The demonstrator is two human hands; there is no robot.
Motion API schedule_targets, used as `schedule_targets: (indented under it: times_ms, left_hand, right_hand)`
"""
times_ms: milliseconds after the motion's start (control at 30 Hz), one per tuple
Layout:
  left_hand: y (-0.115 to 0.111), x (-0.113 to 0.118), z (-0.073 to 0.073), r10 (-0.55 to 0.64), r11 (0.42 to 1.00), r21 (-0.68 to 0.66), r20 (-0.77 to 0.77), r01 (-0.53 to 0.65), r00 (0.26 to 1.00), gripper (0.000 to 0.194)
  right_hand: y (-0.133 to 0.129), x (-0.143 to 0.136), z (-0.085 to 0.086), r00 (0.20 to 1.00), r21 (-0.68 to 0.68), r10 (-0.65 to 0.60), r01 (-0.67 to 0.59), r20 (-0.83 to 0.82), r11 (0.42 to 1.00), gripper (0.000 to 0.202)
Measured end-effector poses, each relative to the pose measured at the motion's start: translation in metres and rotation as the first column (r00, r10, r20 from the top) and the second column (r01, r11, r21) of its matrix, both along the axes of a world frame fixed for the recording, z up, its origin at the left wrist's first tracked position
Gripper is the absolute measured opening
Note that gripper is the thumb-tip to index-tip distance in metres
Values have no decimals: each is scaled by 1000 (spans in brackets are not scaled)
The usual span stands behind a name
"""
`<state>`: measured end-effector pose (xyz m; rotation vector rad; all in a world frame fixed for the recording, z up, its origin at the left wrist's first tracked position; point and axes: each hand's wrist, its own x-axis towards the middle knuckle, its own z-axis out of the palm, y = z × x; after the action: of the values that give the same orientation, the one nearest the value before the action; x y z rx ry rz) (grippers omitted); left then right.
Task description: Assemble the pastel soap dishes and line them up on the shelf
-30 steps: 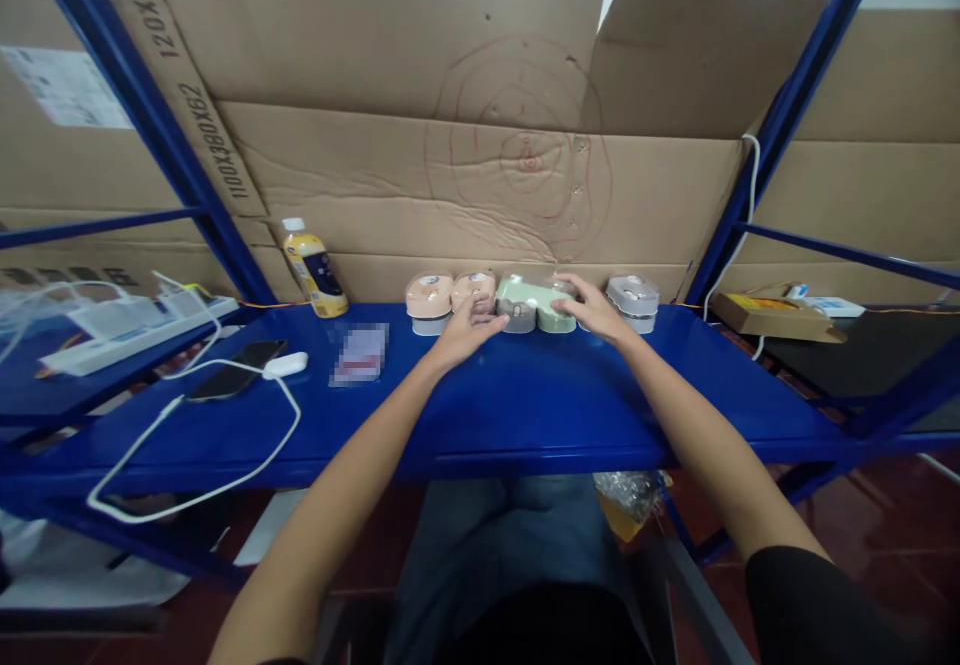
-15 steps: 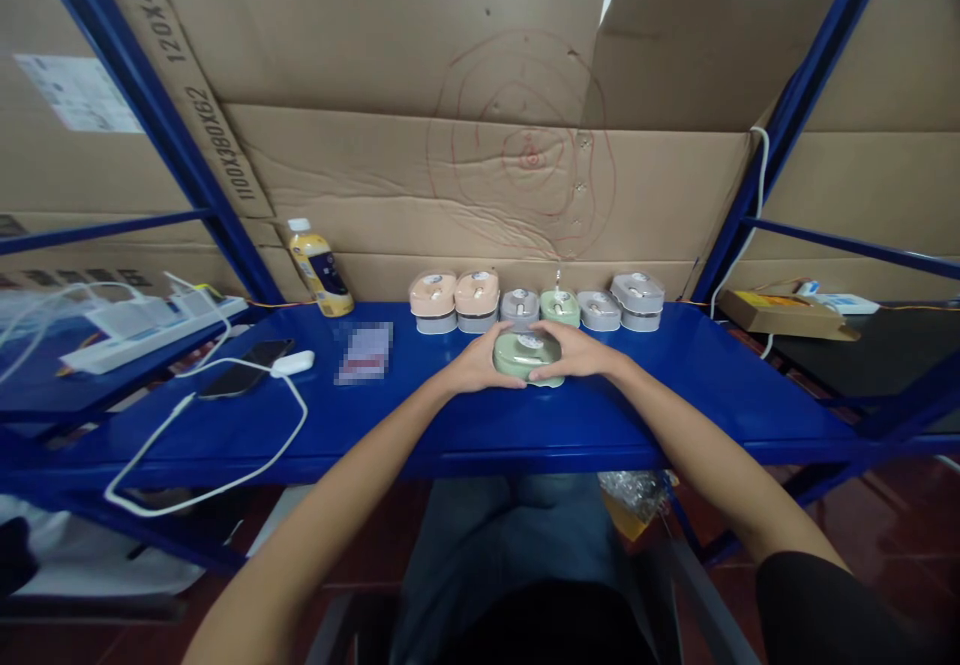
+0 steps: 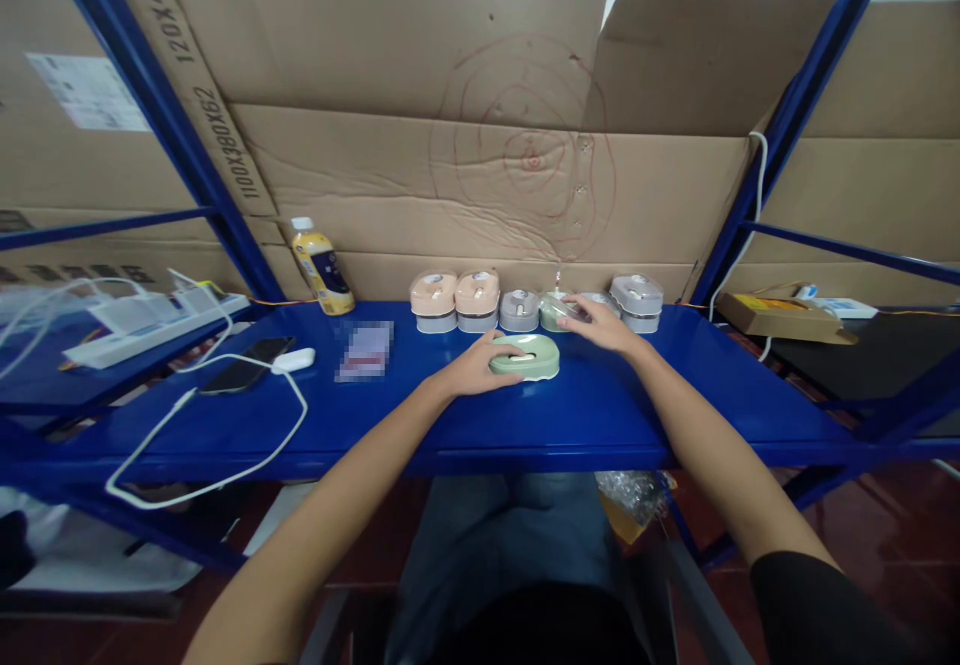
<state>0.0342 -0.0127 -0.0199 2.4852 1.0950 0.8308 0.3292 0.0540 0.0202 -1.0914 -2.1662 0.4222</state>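
A pale green oval box (image 3: 541, 363) sits on the blue shelf in front of me, its top uncovered and a slot-like opening in the middle. My left hand (image 3: 484, 365) grips it from the left side, thumb and fingers around its end. Up and to the right, my right hand (image 3: 600, 325) pinches a clear lid (image 3: 574, 309), tilted in the air. Partly hidden by that lid and hand is another green box (image 3: 549, 317) in the back row. The grey boxes behind my right fingers are also partly covered.
Peach boxes (image 3: 433, 295), a grey box (image 3: 520, 311) and a stacked grey pair (image 3: 637, 300) line the cardboard wall. Leftward are a yellow bottle (image 3: 322, 270), a blurred-out packet (image 3: 364, 351), a phone (image 3: 244, 367) and a white cable (image 3: 300, 425) hanging over the shelf edge.
The clear lid has come off the green box. My right hand has carried it up and to the right, while my left hand stays on the box.
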Motion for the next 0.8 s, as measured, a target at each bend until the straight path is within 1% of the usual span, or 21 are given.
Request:
schedule_targets:
  times_ms: [67,167,233,333,367,433,500,600,700,800]
  left_hand:
    - [1,0,0,6,1000,4,25,-6,1000,45]
    - [6,-5,0,31,999,6,105,-31,994,43]
    - [11,-9,1,82,996,27,185,-88,979,45]
    - [15,-14,6,175,974,82,305,-209,936,45]
    - [14,-15,7,179,971,98,317,-220,932,44]
    - [11,-14,10,143,977,112,282,-181,949,46]
    - [6,-10,11,93,990,88,198,-112,976,56]
    - [2,-3,8,60,998,10,103,-61,993,77]
    - [3,1,2,51,998,-35,107,-47,993,97]
    - [7,4,-5,72,996,-70,151,-62,986,118]
  right_hand:
    - [1,0,-1,1000,-2,-20,20,-3,1000,64]
    - [-1,-3,-1,1000,7,1,-1,-28,1000,63]
    - [-3,-5,0,998,9,4,-4,-59,1000,61]
    - [-4,-4,4,991,16,-28,30,-132,999,61]
    - [-4,-4,4,987,24,-34,39,-159,999,60]
    - [-4,-3,5,980,42,-21,30,-196,999,60]
    - [-5,-4,6,980,50,32,-22,-195,998,62]
    - [-8,-8,4,978,54,171,-166,-118,985,69]
    - [-13,-16,0,961,47,276,-275,-7,960,76]
    - [-18,-26,-5,945,50,323,-326,60,944,81]
